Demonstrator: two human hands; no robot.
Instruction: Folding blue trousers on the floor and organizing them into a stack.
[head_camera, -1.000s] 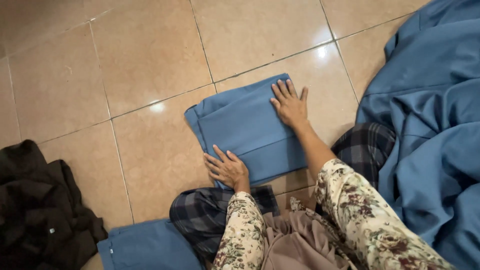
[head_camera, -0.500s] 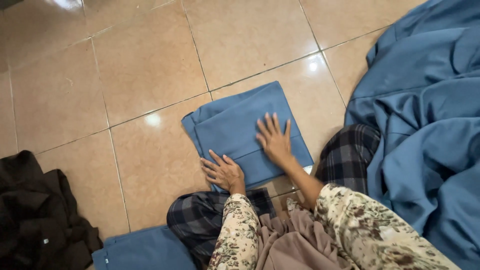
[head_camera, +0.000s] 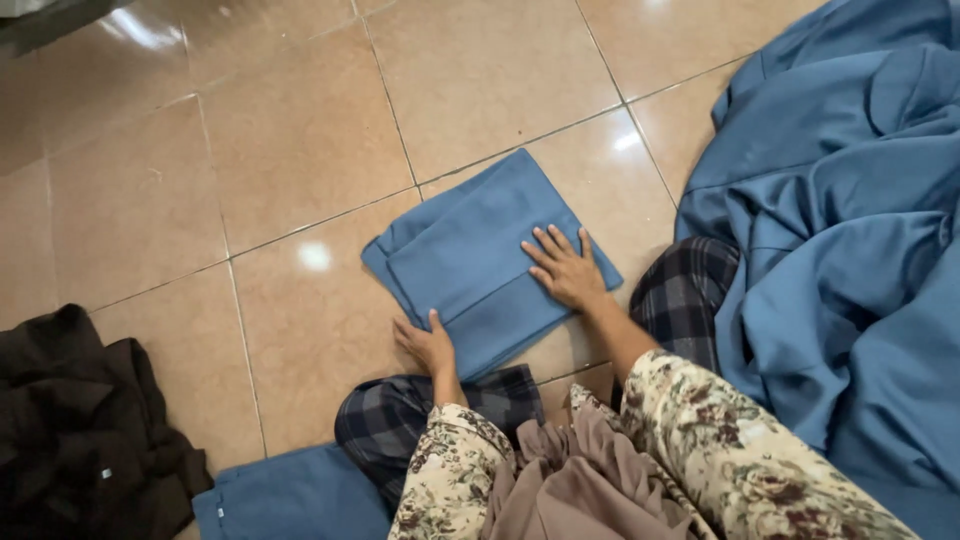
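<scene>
Folded blue cloth (head_camera: 480, 255) is found lying flat on the tan tiled floor (head_camera: 300, 150), directly ahead of the seated person's knees, with its layered edges stepped along the left side. It is set at a slant to the tile joints (one grout line passes under its upper corner).

The right hand (head_camera: 565, 268) is laid palm down on the cloth's right portion, fingers spread wide and nothing gripped. The left hand (head_camera: 428, 345) is placed at the cloth's near-left edge, fingers open and resting against the fabric; whether the edge is pinched cannot be told from this view. Both forearms are covered by floral-print sleeves (head_camera: 700, 430).

Dark plaid trousers (head_camera: 690, 290) are seen on the crossed legs, just beside the cloth's near edge. A large heap of loose blue fabric (head_camera: 850, 230) is piled to the right, touching the right knee. A second folded blue piece (head_camera: 290, 495) is noted at the lower left, near the left knee. A crumpled black garment (head_camera: 80, 430) is recorded at the far left, well apart from the folded cloth.
</scene>
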